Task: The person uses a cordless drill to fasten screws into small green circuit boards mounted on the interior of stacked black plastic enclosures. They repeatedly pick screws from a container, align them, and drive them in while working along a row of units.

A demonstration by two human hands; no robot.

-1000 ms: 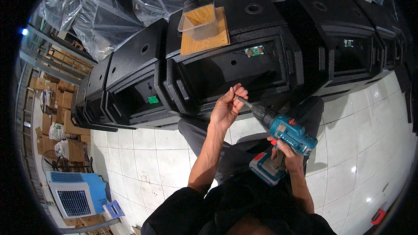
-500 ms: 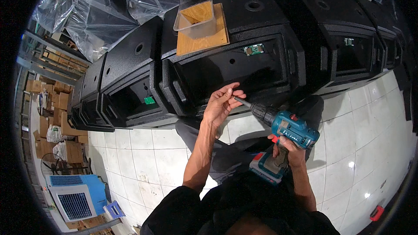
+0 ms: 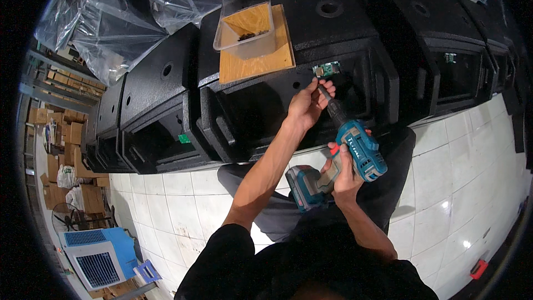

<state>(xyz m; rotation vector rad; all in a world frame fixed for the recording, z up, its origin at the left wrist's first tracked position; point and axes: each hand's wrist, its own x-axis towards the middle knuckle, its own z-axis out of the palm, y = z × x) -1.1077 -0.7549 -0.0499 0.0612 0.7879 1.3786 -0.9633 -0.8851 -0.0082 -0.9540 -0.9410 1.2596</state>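
My right hand (image 3: 345,180) is wrapped round the grip of a teal cordless drill (image 3: 360,147), a finger by its red trigger. The drill points up and away, its long bit (image 3: 324,93) reaching into the front opening of the middle black speaker cabinet (image 3: 294,8). At the bit's tip the fingers of my left hand (image 3: 308,105) are pinched together; whatever small thing they hold is hidden. Just beyond them, a small green circuit board (image 3: 326,70) sits inside the opening.
On the middle cabinet a wooden board (image 3: 258,70) carries a clear plastic tub (image 3: 256,51) with small dark pieces. More black cabinets (image 3: 161,72) stand either side, some showing green boards. A blue-and-white air cooler (image 3: 97,255) and cardboard boxes (image 3: 91,199) are at the left.
Both hands and the drill have moved up and away, into the cabinet opening near the circuit board. The drill now points more steeply forward, and its battery end has swung left.
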